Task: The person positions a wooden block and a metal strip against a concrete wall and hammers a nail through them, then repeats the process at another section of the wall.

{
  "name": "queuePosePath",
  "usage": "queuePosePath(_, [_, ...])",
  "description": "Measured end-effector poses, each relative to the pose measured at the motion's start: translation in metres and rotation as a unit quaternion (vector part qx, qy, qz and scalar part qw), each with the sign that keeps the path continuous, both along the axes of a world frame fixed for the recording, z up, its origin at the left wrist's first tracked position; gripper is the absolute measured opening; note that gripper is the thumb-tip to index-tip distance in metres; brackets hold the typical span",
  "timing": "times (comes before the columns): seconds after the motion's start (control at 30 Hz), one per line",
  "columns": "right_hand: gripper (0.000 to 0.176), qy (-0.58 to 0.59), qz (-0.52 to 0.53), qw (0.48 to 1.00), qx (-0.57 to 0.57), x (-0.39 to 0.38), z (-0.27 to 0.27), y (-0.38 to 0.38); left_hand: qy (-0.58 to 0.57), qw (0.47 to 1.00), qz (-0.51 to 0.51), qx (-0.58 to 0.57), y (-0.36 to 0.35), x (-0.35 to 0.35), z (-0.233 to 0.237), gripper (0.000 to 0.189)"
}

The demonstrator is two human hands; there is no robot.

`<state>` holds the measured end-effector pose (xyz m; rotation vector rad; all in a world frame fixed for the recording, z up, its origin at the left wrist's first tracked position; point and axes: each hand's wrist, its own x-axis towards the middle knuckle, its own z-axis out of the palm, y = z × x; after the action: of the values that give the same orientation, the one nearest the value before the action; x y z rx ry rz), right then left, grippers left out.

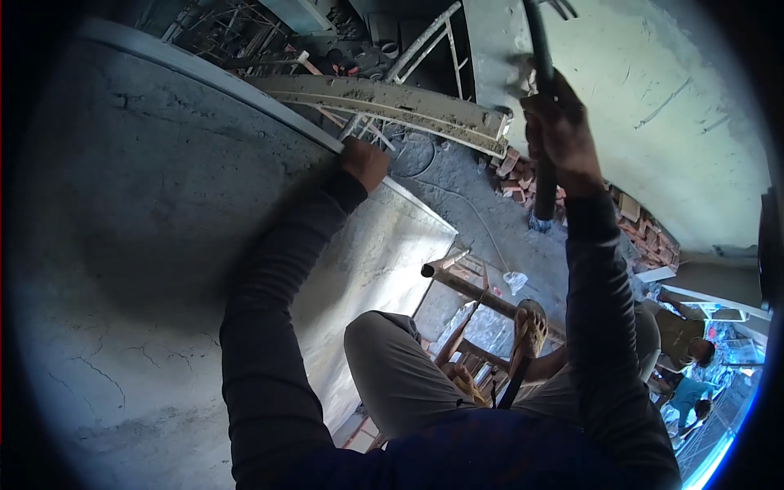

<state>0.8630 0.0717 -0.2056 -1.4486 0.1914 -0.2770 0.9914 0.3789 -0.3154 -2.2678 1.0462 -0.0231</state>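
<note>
My left hand (365, 163) is closed over the pale edge strip (420, 204) along the plastered wall (155, 196) on the left. My right hand (563, 139) is raised on the right, its fingers wrapped round a dark metal pole (545, 192) that runs above and below the fist. Beneath me lies a horizontal scaffold pipe (469, 287) with an open end. One bare foot (532, 328) rests on it; the other foot (464, 380) is lower and partly hidden by my trouser leg.
A long mortar-crusted beam (384, 100) spans the gap ahead, near a light metal frame (433, 41). Broken bricks (645, 233) are heaped along the right wall (653, 106). A thin cable (482, 216) crosses the dusty floor far below. Two people (686, 339) (690, 392) are at lower right.
</note>
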Motion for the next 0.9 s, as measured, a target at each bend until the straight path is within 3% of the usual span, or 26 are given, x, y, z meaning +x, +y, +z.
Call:
queuePosePath(0.1, [0.038, -0.05, -0.032, 0.998, 0.015, -0.018, 0.031, -0.004, 0.048, 0.999, 0.005, -0.009, -0.002, 0.001, -0.007, 0.017])
queuePosePath(0.2, [0.033, -0.042, -0.071, 0.997, 0.016, -0.037, 0.043, -0.006, 0.007, 0.999, 0.013, 0.03, 0.005, 0.006, -0.037, 0.017])
queuePosePath(0.27, [0.037, -0.094, -0.089, 0.992, 0.006, -0.039, 0.045, -0.007, 0.025, 0.999, 0.019, -0.022, 0.007, 0.018, -0.06, 0.017])
queuePosePath(0.3, [0.038, -0.093, -0.087, 0.992, 0.004, -0.044, 0.054, -0.006, 0.011, 1.0, 0.006, -0.014, 0.01, 0.023, -0.072, 0.017])
queuePosePath(0.33, [0.053, -0.078, -0.083, 0.993, 0.032, -0.046, 0.062, -0.005, -0.009, 1.0, -0.015, 0.002, 0.011, 0.031, -0.087, 0.017])
queuePosePath(0.43, [0.054, -0.094, -0.083, 0.992, -0.004, -0.062, 0.082, -0.005, -0.054, 0.994, -0.073, 0.056, 0.018, 0.052, -0.122, 0.019])
queuePosePath(0.5, [0.054, -0.113, -0.067, 0.991, -0.034, -0.079, 0.094, -0.007, 0.074, 0.997, -0.032, -0.016, 0.01, 0.057, -0.106, 0.019])
queuePosePath(0.57, [0.049, -0.131, -0.048, 0.99, -0.013, -0.1, 0.095, -0.012, 0.072, 0.997, -0.011, -0.04, 0.009, 0.058, -0.101, 0.022])
queuePosePath(0.7, [0.047, -0.096, -0.06, 0.993, 0.016, -0.126, 0.042, -0.02, 0.005, 0.997, -0.056, -0.049, 0.037, 0.116, -0.199, 0.039])
queuePosePath(0.77, [0.049, -0.066, -0.06, 0.994, 0.057, -0.127, 0.009, -0.018, 0.043, 0.997, -0.023, -0.061, 0.025, 0.097, -0.153, 0.038])
queuePosePath(0.9, [0.053, -0.023, -0.046, 0.998, -0.045, -0.121, 0.006, -0.024, 0.084, 0.993, 0.016, -0.086, 0.022, 0.087, -0.123, 0.036])
